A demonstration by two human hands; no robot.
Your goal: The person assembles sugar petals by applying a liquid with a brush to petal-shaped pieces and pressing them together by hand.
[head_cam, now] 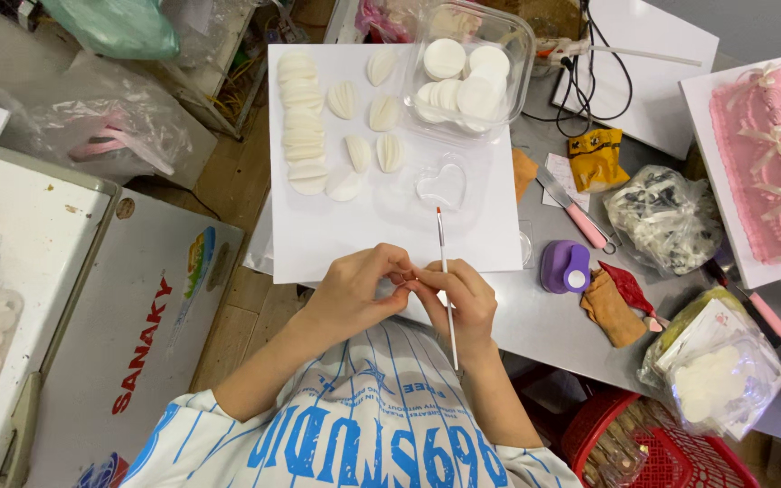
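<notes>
My left hand (pixel 359 289) and my right hand (pixel 463 303) meet at the near edge of a white board (pixel 490 226). Together the fingertips pinch a small white piece, mostly hidden between them. My right hand also holds a thin white brush (pixel 445 280) with a reddish tip, pointing away from me over the board. On the board lie a stack of white round pieces (pixel 302 126), several white shell-shaped pieces (pixel 368 136) and a clear heart-shaped cutter (pixel 443 185). A clear plastic box (pixel 512 41) of white discs stands at the board's far right corner.
Right of the board lie a purple punch (pixel 565 267), a pink-handled knife (pixel 576 212), a brown cloth (pixel 615 307), a bag of ribbon (pixel 666 217) and a pink cake (pixel 770 154). A chest freezer (pixel 128 316) stands at my left, a red basket (pixel 653 447) low right.
</notes>
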